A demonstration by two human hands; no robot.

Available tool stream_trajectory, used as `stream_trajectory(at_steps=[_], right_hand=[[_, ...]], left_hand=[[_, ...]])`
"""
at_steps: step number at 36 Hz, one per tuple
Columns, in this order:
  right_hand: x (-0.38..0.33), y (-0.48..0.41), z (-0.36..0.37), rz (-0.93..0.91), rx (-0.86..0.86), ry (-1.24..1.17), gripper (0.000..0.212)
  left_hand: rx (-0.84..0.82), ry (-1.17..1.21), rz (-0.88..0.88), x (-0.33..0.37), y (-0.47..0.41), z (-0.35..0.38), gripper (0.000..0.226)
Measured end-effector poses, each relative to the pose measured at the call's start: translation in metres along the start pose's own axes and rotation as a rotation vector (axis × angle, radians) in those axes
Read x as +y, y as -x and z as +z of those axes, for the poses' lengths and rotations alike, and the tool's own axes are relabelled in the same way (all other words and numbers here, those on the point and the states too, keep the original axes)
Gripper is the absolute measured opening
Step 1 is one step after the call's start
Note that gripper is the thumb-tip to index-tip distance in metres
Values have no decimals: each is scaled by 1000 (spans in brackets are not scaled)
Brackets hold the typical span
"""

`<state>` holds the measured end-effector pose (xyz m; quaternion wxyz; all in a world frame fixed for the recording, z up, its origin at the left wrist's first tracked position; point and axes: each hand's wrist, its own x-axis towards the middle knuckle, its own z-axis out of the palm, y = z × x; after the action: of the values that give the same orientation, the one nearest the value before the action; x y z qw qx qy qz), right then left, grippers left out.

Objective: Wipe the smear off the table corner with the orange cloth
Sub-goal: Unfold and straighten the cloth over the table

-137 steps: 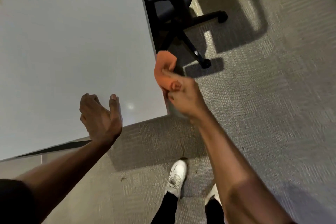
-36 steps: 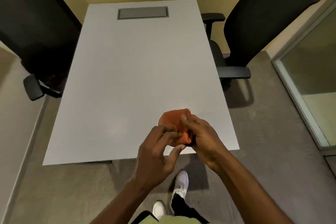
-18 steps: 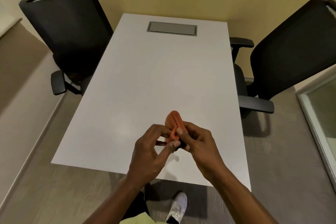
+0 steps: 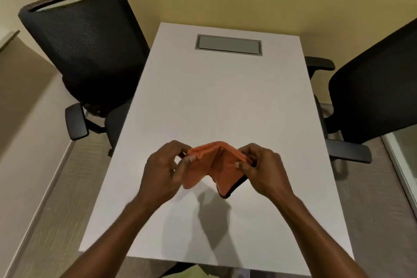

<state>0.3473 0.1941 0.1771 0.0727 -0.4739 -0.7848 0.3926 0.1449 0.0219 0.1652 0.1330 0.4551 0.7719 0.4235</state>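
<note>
The orange cloth (image 4: 214,165) with a dark edge hangs spread between both hands, above the near half of the white table (image 4: 225,101). My left hand (image 4: 164,169) pinches its left top edge and my right hand (image 4: 261,167) pinches its right top edge. The cloth sags in the middle and casts a shadow on the tabletop below. I cannot make out a smear on any table corner from here.
A black mesh office chair (image 4: 90,52) stands at the table's left side and another black chair (image 4: 372,97) at its right. A grey cable hatch (image 4: 229,44) is set into the far end. A yellow wall lies beyond; carpet surrounds the table.
The bunched cloth has been pulled apart and now spreads between both hands, which moved away from each other. The view has shifted closer over the table's near end.
</note>
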Motion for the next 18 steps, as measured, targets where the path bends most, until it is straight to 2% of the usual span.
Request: stream_trajectory(at_steps=[4, 9, 14, 18], right_hand=[[-24, -44, 10, -72, 62, 157, 14], [-55, -102, 29, -178, 134, 237, 11], [-87, -158, 46, -270, 192, 251, 14], [-105, -188, 62, -375, 240, 259, 14]], left_hand=[[33, -183, 41, -36, -47, -30, 10], [19, -185, 97, -77, -103, -54, 11], [56, -34, -115, -111, -159, -63, 6], [88, -45, -115, -125, -186, -76, 11]])
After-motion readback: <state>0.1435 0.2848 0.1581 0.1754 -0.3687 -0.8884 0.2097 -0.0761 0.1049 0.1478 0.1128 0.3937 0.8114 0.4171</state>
